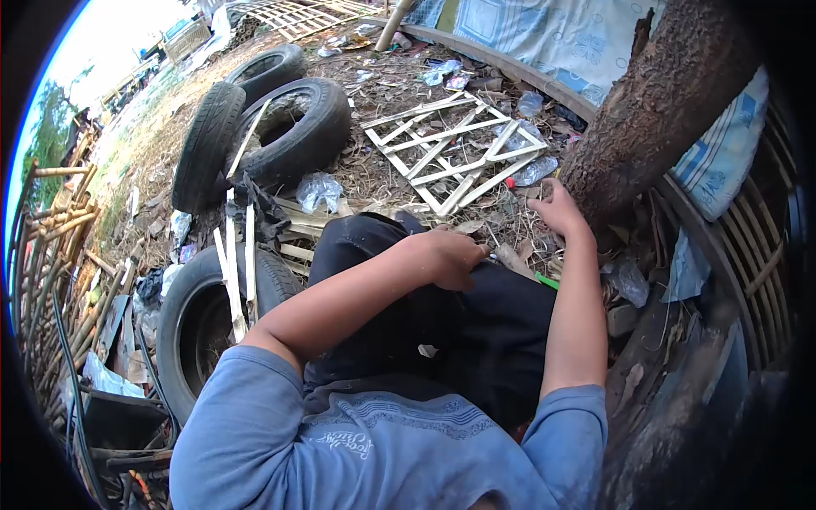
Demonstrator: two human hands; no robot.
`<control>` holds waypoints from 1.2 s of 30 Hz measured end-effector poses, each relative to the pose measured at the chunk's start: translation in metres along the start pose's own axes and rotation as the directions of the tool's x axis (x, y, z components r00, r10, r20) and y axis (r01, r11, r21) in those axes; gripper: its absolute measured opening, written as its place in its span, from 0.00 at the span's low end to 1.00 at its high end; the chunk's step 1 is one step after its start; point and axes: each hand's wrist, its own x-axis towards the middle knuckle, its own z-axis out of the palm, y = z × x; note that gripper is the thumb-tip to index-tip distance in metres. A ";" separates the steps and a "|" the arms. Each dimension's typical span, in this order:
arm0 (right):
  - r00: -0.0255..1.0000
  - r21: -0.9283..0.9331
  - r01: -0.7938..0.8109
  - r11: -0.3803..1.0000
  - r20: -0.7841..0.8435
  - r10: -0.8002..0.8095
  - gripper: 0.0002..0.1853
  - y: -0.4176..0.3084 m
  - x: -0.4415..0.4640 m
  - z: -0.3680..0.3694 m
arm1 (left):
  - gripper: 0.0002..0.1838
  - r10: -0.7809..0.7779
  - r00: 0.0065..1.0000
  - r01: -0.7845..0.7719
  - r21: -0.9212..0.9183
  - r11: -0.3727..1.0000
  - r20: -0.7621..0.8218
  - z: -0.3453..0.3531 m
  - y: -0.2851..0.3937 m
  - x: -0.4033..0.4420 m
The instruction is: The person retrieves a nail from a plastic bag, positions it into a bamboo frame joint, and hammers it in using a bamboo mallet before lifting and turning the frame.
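Note:
My left hand [456, 257] is over my dark trousers [408, 314], its fingers pointing right and partly turned from view; whether it holds anything is hidden. Further right, my right hand [558, 208] reaches out beside the base of the tree trunk [625, 136], fingers bent towards the littered ground. What lies between those fingers is too small to make out. Just beyond both hands, a lattice frame of pale bamboo strips [459, 143] lies flat on the ground. A green object [546, 280] shows near my right forearm, and a clear bottle with a red cap [535, 172] lies by the lattice.
Several old tyres [293, 127] stand and lie at the left, one close by my leg. Loose pale strips [231, 272] lean on the nearest tyre. Bamboo pieces [64, 221] are piled at the far left. A blue-and-white cloth [544, 42] hangs behind the lattice.

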 end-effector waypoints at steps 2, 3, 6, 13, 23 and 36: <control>0.999 0.126 0.040 0.991 -0.028 -0.037 0.38 -0.006 -0.014 0.001 | 0.31 0.041 0.999 -0.042 0.056 0.998 0.007 -0.007 0.012 0.010; 1.000 0.021 -0.011 1.000 -0.008 0.011 0.37 -0.008 -0.024 -0.002 | 0.31 0.068 0.998 -0.068 0.084 0.994 -0.006 -0.011 0.015 0.016; 0.998 -0.270 -0.063 0.961 -0.010 0.062 0.37 0.026 -0.027 0.003 | 0.30 0.136 0.988 -0.121 0.187 0.975 -0.070 -0.014 0.011 0.032; 0.981 -0.215 -0.107 0.971 0.135 0.138 0.35 0.012 -0.026 0.010 | 0.25 0.045 0.977 -0.084 0.184 0.979 0.209 0.013 -0.056 0.105; 0.900 -0.212 0.191 0.959 0.428 -0.084 0.34 -0.016 -0.027 0.024 | 0.33 -0.083 0.936 0.158 -0.199 0.967 0.342 0.079 -0.169 0.188; 0.927 -0.029 -0.195 0.980 0.322 0.194 0.35 0.099 0.013 0.003 | 0.31 0.070 0.948 0.041 -0.335 0.941 0.311 0.097 -0.157 0.242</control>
